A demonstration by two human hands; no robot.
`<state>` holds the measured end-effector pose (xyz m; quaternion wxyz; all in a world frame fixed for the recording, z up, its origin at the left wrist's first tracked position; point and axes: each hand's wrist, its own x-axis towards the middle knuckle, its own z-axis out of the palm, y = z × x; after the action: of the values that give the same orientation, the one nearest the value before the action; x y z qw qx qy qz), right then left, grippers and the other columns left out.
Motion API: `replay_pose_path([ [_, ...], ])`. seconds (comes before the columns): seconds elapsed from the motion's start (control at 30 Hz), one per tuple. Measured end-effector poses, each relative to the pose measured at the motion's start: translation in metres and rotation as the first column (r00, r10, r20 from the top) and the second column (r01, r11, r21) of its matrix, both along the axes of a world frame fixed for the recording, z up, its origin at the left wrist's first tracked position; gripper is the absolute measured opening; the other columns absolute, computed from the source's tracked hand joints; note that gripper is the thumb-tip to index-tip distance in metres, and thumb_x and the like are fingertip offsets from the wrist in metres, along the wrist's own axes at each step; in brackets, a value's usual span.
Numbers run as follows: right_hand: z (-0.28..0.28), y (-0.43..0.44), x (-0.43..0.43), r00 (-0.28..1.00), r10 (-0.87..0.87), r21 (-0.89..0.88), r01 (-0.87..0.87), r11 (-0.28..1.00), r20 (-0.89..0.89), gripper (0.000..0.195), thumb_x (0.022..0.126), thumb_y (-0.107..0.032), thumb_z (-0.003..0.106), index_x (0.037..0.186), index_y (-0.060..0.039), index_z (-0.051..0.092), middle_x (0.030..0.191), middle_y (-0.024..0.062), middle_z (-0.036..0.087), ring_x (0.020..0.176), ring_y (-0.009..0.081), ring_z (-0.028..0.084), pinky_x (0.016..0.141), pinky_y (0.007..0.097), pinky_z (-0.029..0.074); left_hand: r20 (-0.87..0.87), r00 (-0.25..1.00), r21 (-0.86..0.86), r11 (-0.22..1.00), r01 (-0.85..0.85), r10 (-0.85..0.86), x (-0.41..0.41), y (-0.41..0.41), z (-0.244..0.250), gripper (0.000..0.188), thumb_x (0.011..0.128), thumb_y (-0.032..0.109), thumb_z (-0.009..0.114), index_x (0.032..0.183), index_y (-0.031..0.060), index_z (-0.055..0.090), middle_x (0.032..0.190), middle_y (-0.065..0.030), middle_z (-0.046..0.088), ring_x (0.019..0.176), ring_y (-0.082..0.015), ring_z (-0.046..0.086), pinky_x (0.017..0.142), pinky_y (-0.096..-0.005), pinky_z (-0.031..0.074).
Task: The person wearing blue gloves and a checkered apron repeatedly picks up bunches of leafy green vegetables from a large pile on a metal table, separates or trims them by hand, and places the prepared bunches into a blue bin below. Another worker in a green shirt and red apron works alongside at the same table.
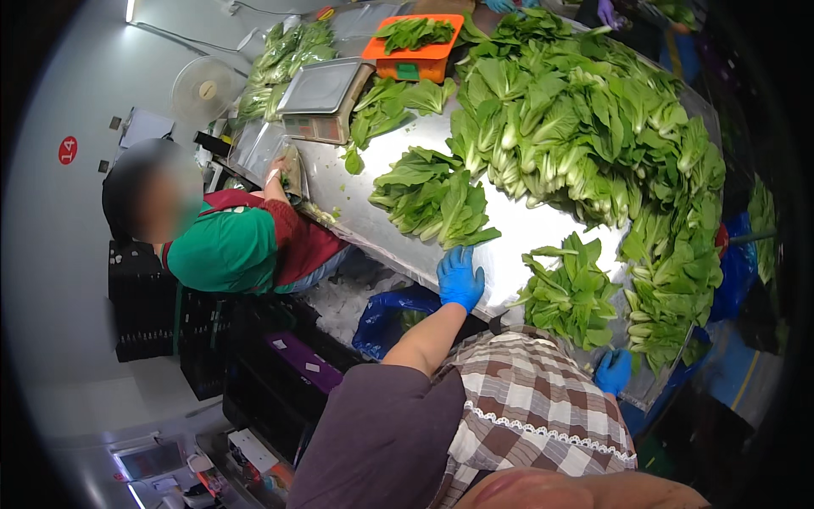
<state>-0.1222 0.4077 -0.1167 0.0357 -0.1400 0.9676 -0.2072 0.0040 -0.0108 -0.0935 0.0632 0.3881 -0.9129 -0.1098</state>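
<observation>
On the metal table (394, 245), my left hand (460, 280) in a blue glove reaches to the lower edge of a bunch of leafy greens (432, 197); its fingers are spread, and it seems to hold nothing. My right hand (613, 372), also blue-gloved, is at the table's near edge, just below a smaller pile of greens (572, 292). Whether its partly hidden fingers grip anything cannot be told. A large heap of leafy greens with pale stems (559, 121) covers the far and right side of the table.
At the left, a person in a green top (222, 248) handles a clear bag. Beyond are a weighing scale (321, 86), an orange basket (412, 63) with greens, and bagged greens (286, 57). A blue plastic bag (381, 318) lies below the table edge. Other gloved hands show at the far side.
</observation>
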Motion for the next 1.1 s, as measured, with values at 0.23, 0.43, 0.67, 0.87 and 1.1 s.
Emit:
replay_pose_path([
  [0.23,-0.009,0.008,-0.003,0.999,0.030,-0.077,-0.030,0.997,0.009,0.023,0.086,-0.023,0.057,0.083,-0.0019,0.049,0.076,0.0174,0.049,0.068,0.0355,0.049,0.061,0.0436,0.039,-0.007,1.000,0.015,1.000,-0.010,0.011,0.000,0.001,0.001,0.058,0.079,0.031,0.059,0.130,0.0091,0.043,0.130,-0.0172,0.042,0.121,-0.0345,0.037,0.103,-0.0471,0.027],
  [0.43,-0.014,0.013,-0.005,0.997,0.050,-0.057,-0.047,0.997,0.055,0.025,0.088,-0.025,0.056,0.082,-0.0025,0.048,0.074,0.0167,0.046,0.067,0.0359,0.048,0.060,0.0444,0.037,-0.043,0.999,-0.002,1.000,-0.006,0.006,0.000,0.001,-0.001,0.057,0.079,0.030,0.059,0.129,0.0082,0.045,0.129,-0.0173,0.042,0.121,-0.0345,0.038,0.102,-0.0473,0.027],
  [0.67,-0.013,0.014,-0.008,0.993,0.069,-0.053,-0.064,0.997,0.100,0.026,0.088,-0.026,0.055,0.082,-0.0017,0.047,0.074,0.0176,0.047,0.068,0.0371,0.048,0.061,0.0446,0.038,-0.001,1.000,0.029,0.999,-0.014,0.014,0.000,0.003,0.004,0.057,0.079,0.030,0.058,0.129,0.0078,0.044,0.130,-0.0180,0.042,0.121,-0.0346,0.037,0.102,-0.0476,0.027],
  [0.87,0.003,0.004,-0.006,0.993,0.028,-0.058,-0.021,0.998,0.118,0.022,0.087,-0.024,0.056,0.082,-0.0038,0.049,0.076,0.0168,0.051,0.067,0.0367,0.051,0.061,0.0440,0.040,0.056,0.998,0.027,1.000,-0.016,0.014,-0.001,0.003,-0.002,0.060,0.079,0.033,0.058,0.131,0.0082,0.042,0.132,-0.0163,0.040,0.123,-0.0329,0.035,0.104,-0.0480,0.025],
  [1.1,0.003,-0.001,-0.006,1.000,-0.014,0.004,0.013,1.000,0.005,0.020,0.080,-0.024,0.061,0.081,-0.0057,0.052,0.078,0.0182,0.054,0.070,0.0384,0.054,0.062,0.0458,0.042,0.011,1.000,-0.024,0.999,0.020,-0.020,-0.001,0.001,-0.007,0.058,0.078,0.031,0.059,0.129,0.0073,0.043,0.128,-0.0181,0.041,0.118,-0.0359,0.038,0.100,-0.0485,0.029],
])
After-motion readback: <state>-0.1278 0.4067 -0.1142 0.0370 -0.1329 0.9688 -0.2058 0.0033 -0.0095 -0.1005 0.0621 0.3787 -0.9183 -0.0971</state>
